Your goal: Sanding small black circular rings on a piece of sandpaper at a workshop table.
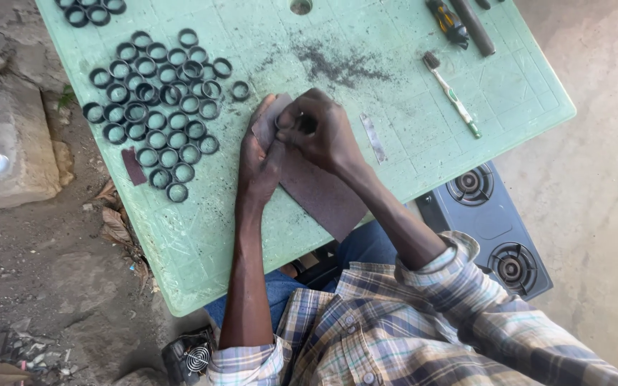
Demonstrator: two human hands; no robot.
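Plaid sleeves [423,322] at the bottom of the shot, rolled up, with both forearms reaching onto a pale green table [202,250] that's scratched up and dusted with dark grit.

Left hand [259,161] lies flat-ish, fingers pressing down on a long strip of brown sandpaper [323,196] that runs from under the hands back toward the table edge. Right hand [323,132] is closed up, fingertips pinching a small black ring [305,124] right on the top end of that strip, just beside the left hand's fingers. So the ring sits on the abrasive, about mid-table, mostly hidden by the fingers.

Left of the hands there's a big cluster of matching black rings [155,107] laid flat, many touching each other, with a small dark sandpaper scrap [134,166] at the near edge of the bunch. Just right of the hands, a thin metal strip [374,138].

Further out: a toothbrush [452,94] with a green-and-white handle, and past it at the far edge a screwdriver [449,21] beside a dark rod [475,28]. More rings [91,10] in the far left corner.

Down on the ground by the right arm, a 2-burner gas stove [488,229].
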